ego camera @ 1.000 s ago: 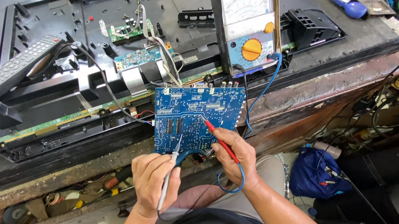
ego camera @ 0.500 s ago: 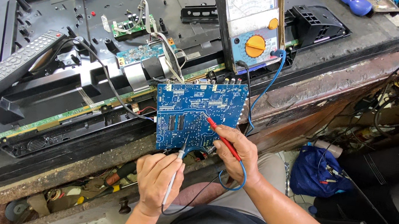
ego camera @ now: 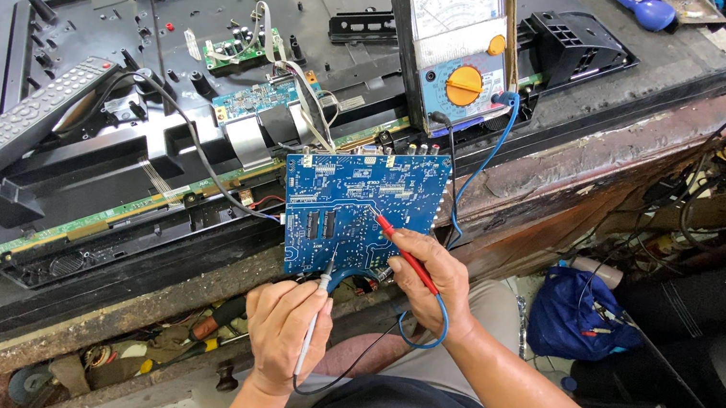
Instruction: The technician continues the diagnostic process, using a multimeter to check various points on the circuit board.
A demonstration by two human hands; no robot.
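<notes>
At nine o'clock from where the person sits, a grey remote control point(ego camera: 25, 117) lies slanted on the opened back of a flat television point(ego camera: 210, 63), its black chassis spread over the worn wooden bench point(ego camera: 583, 161).

Coming across, the left hand point(ego camera: 288, 323) is closed in a pen grip round a pale test probe point(ego camera: 315, 318), whose tip stands on the lower edge of the blue circuit board point(ego camera: 363, 219). That board sits dead centre, at twelve o'clock from the hands, propped up against the bench edge with its solder side towards the person and a bundle of leads trailing off to the small green boards behind it.

Just to the right, the right hand point(ego camera: 431, 278) pinches a red probe point(ego camera: 402, 251) between thumb and fingers, its point pressed on the board at about four o'clock from the board's middle. A blue lead loops under that wrist and runs up to the analogue multimeter point(ego camera: 456, 44), which leans upright at one o'clock.

To my eye, doing this well means keeping both tips still and steep so neither slides onto a neighbouring joint, resting the heels of the hands for steadiness, and glancing up at the needle without shifting either wrist.

At three o'clock, low down, a blue cloth bag point(ego camera: 580, 316) sits among tangled cables.
</notes>
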